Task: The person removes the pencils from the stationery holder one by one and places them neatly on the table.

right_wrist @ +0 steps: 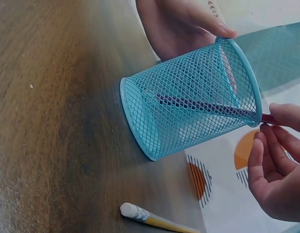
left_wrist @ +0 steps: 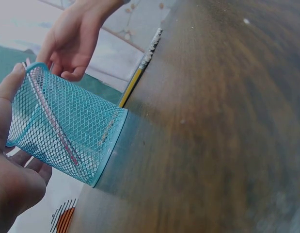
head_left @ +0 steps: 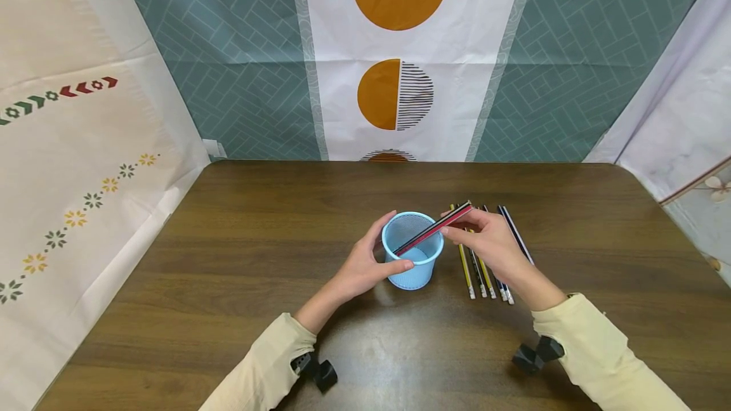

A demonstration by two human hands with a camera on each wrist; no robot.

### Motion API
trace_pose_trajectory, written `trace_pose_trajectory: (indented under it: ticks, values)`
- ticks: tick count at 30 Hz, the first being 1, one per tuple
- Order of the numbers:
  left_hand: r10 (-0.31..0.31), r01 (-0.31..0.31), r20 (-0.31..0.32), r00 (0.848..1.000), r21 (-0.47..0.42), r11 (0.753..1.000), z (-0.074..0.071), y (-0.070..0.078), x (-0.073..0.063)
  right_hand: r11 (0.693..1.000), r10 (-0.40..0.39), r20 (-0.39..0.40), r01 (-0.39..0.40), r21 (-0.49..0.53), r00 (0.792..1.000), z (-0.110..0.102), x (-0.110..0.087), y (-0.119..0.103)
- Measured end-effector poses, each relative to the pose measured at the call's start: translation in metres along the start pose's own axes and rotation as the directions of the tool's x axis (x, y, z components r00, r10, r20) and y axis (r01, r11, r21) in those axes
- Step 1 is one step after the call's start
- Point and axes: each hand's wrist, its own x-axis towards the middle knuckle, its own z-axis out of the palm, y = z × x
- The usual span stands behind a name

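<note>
A light blue mesh pencil cup (head_left: 412, 276) stands on the table near its middle. My left hand (head_left: 365, 266) holds it from the left, thumb across the near side and fingers round the far side. Between thumb and fingers, my right hand (head_left: 495, 241) pinches a red and a black pencil (head_left: 425, 234) at the cup's right rim. They slant down leftward into the cup; through the mesh in the right wrist view, the dark red pencil (right_wrist: 203, 105) shows with its lower end inside. Both hands show at the cup (left_wrist: 72, 116) in the left wrist view.
Several pencils, yellow (head_left: 465, 271), black and dark blue, lie side by side right of the cup, partly under my right hand, their white erasers toward me. The brown wooden table (head_left: 257, 240) meets a patterned curtain (head_left: 257, 100) at the back.
</note>
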Motion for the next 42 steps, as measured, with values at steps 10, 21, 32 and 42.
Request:
trace_pose_trajectory:
  ticks: [10, 21, 32, 42]
  values:
    - [-0.012, 0.012, 0.002, 1.000, 0.005, 1.000, 0.000, 0.000, 0.000, 0.999, 0.026, -0.017, -0.027, -0.025, 1.000, 0.002, 0.000, -0.001]
    - [-0.013, 0.013, -0.002, 1.000, 0.006, 1.000, 0.000, 0.001, 0.000, 0.998, 0.019, -0.045, -0.016, 0.062, 0.999, 0.002, 0.001, -0.003]
    - [-0.008, 0.008, -0.002, 1.000, -0.011, 1.000, 0.000, 0.001, 0.001, 0.998, 0.032, -0.101, -0.026, 0.060, 0.994, -0.003, -0.003, -0.008]
    - [-0.013, 0.013, -0.006, 1.000, -0.007, 1.000, 0.000, 0.001, 0.002, 0.999, 0.016, -0.115, -0.012, 0.034, 0.993, -0.009, -0.007, -0.012]
